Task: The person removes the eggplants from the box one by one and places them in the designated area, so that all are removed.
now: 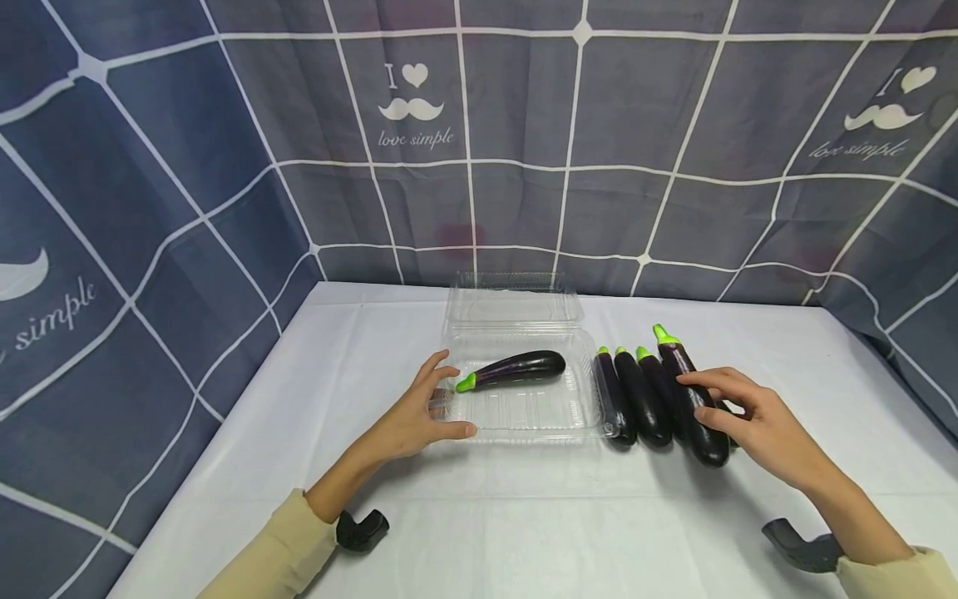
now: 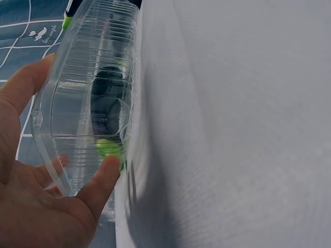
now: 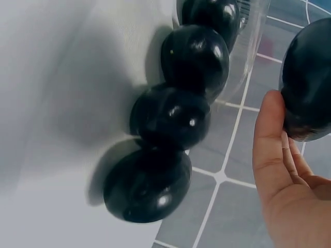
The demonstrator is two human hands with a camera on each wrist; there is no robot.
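My right hand (image 1: pixel 759 428) grips a dark purple eggplant (image 1: pixel 707 445) with a green stem end between thumb and fingers. In the right wrist view this eggplant (image 3: pixel 310 77) is raised off the table, apart from the row of others (image 3: pixel 170 116). My left hand (image 1: pixel 419 416) holds the left side of an open clear plastic container (image 1: pixel 524 420), its thumb at the front corner. Inside the container one eggplant (image 1: pixel 524 366) lies sideways, green end to the left. The left wrist view shows thumb and fingers around the container's wall (image 2: pixel 67 103).
Several more eggplants (image 1: pixel 639 399) lie side by side just right of the container. Its hinged lid (image 1: pixel 516 308) is folded back toward the rear. A white cloth covers the table (image 1: pixel 524 532), and grey checked curtains (image 1: pixel 516 208) stand behind and at the sides.
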